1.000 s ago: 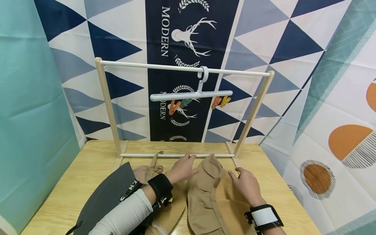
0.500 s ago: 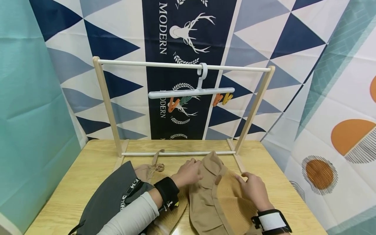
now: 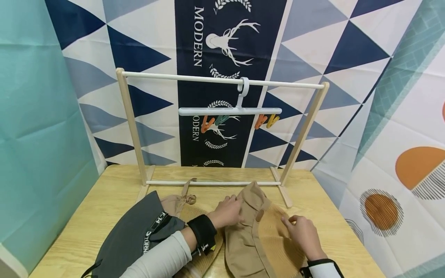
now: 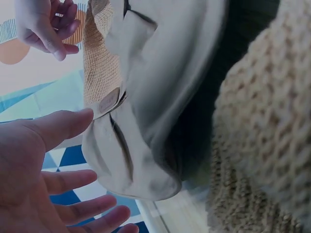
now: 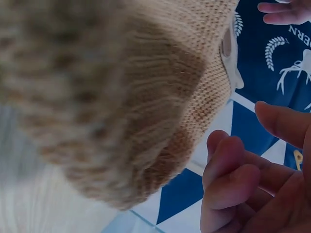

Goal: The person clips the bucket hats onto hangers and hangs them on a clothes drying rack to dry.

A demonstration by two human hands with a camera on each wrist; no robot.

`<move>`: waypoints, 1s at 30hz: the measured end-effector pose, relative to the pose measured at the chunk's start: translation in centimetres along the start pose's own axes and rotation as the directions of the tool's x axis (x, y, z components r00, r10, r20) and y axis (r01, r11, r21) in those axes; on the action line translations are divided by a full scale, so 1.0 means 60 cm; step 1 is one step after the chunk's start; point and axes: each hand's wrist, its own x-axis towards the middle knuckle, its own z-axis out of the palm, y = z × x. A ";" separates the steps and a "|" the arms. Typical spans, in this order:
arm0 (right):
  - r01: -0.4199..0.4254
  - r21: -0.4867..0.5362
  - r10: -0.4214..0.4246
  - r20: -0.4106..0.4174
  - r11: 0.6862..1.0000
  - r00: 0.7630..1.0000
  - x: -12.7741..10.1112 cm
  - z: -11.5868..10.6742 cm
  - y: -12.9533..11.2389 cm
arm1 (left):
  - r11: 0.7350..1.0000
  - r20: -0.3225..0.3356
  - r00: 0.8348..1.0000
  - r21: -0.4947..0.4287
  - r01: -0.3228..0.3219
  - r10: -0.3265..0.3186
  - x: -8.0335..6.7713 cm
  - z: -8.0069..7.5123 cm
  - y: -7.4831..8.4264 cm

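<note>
A tan sun hat [image 3: 243, 231], part pleated cloth and part woven straw with a small brown tab, lies on the table between my hands. My left hand [image 3: 227, 210] is at its left side. In the left wrist view the fingers [image 4: 73, 182] of that hand spread beside the cloth and grip nothing. At the hat's woven right side is my right hand [image 3: 306, 235]. The right wrist view shows its fingers [image 5: 233, 179] bent loosely, thumb apart, the woven straw [image 5: 194, 111] just beyond them. Under my left forearm lies a second straw hat [image 3: 194, 214] with a tied ribbon.
A dark grey hat [image 3: 132, 235] with a lettered black strap lies at the left. Behind stands a wooden rack [image 3: 302, 131] with a pale hanger [image 3: 229, 111] on its top bar. Several coloured clothespins [image 3: 207, 124] hang from the hanger. Patterned cloth [image 3: 146, 46] covers the wall.
My left hand has moved right, up to the tan hat's cloth side. My right hand has shifted right and nearer to me, along the hat's woven side.
</note>
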 end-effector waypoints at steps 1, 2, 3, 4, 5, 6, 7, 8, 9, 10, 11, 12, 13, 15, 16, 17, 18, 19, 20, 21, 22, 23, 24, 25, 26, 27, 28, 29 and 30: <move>-0.007 0.006 0.007 0.005 1.000 1.000 -0.002 0.002 0.002 | 1.000 0.005 1.000 0.003 0.004 -0.004 -0.001 0.003 0.001; -0.013 0.009 0.012 0.007 1.000 1.000 -0.005 0.004 0.005 | 1.000 0.016 1.000 -0.002 0.006 -0.006 -0.002 0.007 0.001; -0.022 0.013 0.022 0.014 1.000 1.000 -0.007 0.006 0.007 | 1.000 0.025 1.000 -0.005 0.007 -0.007 -0.004 0.009 0.001; -0.026 0.011 0.026 0.013 1.000 1.000 -0.009 0.008 0.010 | 1.000 0.033 0.999 -0.011 0.010 -0.010 -0.005 0.010 0.001; -0.028 0.008 0.028 0.010 1.000 1.000 -0.011 0.010 0.012 | 1.000 0.042 0.999 -0.013 0.013 -0.012 -0.006 0.013 0.001; -0.030 0.005 0.030 0.009 1.000 1.000 -0.012 0.012 0.014 | 1.000 0.050 0.999 -0.013 0.014 -0.013 -0.007 0.014 0.001; -0.029 -0.001 0.029 0.008 1.000 1.000 -0.014 0.014 0.016 | 1.000 0.055 0.998 -0.012 0.014 -0.013 -0.007 0.015 0.001; -0.033 -0.002 0.033 0.012 0.999 0.999 -0.015 0.015 0.018 | 1.000 0.057 0.998 -0.014 0.010 -0.009 -0.008 0.015 0.002; -0.032 -0.003 0.032 0.016 0.999 0.999 -0.016 0.017 0.019 | 1.000 0.056 0.998 -0.010 0.005 -0.005 -0.008 0.016 0.002; -0.035 -0.002 0.035 0.020 0.999 0.999 -0.016 0.019 0.020 | 1.000 0.053 0.999 -0.006 0.001 -0.001 -0.009 0.017 0.002; -0.039 0.002 0.039 0.026 0.999 0.999 -0.017 0.021 0.021 | 1.000 0.050 0.999 0.002 -0.006 0.005 -0.008 0.019 0.003; -0.041 0.005 0.041 0.031 0.999 0.999 -0.018 0.022 0.022 | 1.000 0.048 0.999 0.004 -0.012 0.011 -0.009 0.020 0.003; -0.042 0.004 0.042 0.030 0.999 0.999 -0.018 0.023 0.023 | 1.000 0.046 0.999 0.007 -0.016 0.015 -0.008 0.022 0.003; -0.046 0.004 0.046 0.023 0.999 0.999 -0.020 0.025 0.025 | 1.000 0.049 0.999 0.012 -0.020 0.019 -0.008 0.025 0.004; -0.048 0.005 0.048 0.015 0.999 0.999 -0.021 0.026 0.025 | 1.000 0.055 0.998 0.014 -0.019 0.019 -0.008 0.026 0.004; -0.049 0.005 0.049 0.006 0.999 0.999 -0.022 0.026 0.026 | 1.000 0.060 0.998 0.021 -0.020 0.019 -0.008 0.027 0.004; -0.050 0.007 0.050 -0.002 0.999 0.999 -0.024 0.025 0.026 | 1.000 0.067 0.998 0.021 -0.018 0.017 -0.008 0.028 0.004; -0.050 0.007 0.051 -0.011 0.999 0.999 -0.026 0.025 0.027 | 1.000 0.074 0.997 0.024 -0.016 0.014 -0.008 0.029 0.004; -0.052 0.012 0.053 -0.012 0.999 0.999 -0.028 0.025 0.027 | 1.000 0.080 0.997 0.027 -0.014 0.012 -0.008 0.029 0.004; -0.054 0.017 0.054 -0.011 0.998 0.998 -0.030 0.025 0.027 | 0.999 0.083 0.996 0.031 -0.013 0.011 -0.009 0.029 0.004; -0.054 0.022 0.055 -0.013 0.998 0.998 -0.032 0.025 0.027 | 0.999 0.086 0.996 0.037 -0.013 0.010 -0.009 0.029 0.004; -0.053 0.027 0.054 -0.014 0.998 0.998 -0.035 0.025 0.027 | 0.999 0.088 0.996 0.041 -0.013 0.010 -0.009 0.029 0.004; -0.050 0.030 0.051 -0.014 0.998 0.999 -0.036 0.025 0.027 | 0.999 0.090 0.996 0.042 -0.012 0.009 -0.009 0.029 0.005; -0.046 0.031 0.046 -0.017 0.998 0.999 -0.038 0.025 0.027 | 0.999 0.093 0.996 0.044 -0.011 0.007 -0.010 0.030 0.005; -0.046 0.036 0.046 -0.016 0.998 0.999 -0.040 0.025 0.028 | 0.999 0.093 0.996 0.050 -0.012 0.007 -0.010 0.030 0.005; -0.044 0.040 0.045 -0.017 0.998 0.999 -0.041 0.024 0.029 | 0.998 0.092 0.996 0.055 -0.012 0.007 -0.010 0.030 0.006; -0.042 0.042 0.043 -0.022 0.998 0.999 -0.042 0.024 0.030 | 0.998 0.092 0.996 0.060 -0.012 0.006 -0.010 0.031 0.005; -0.041 0.043 0.042 -0.020 0.998 0.999 -0.043 0.024 0.032 | 0.998 0.091 0.996 0.061 -0.011 0.005 -0.010 0.032 0.005; -0.042 0.046 0.043 -0.018 0.998 0.999 -0.043 0.024 0.034 | 0.998 0.091 0.996 0.062 -0.009 0.003 -0.010 0.033 0.005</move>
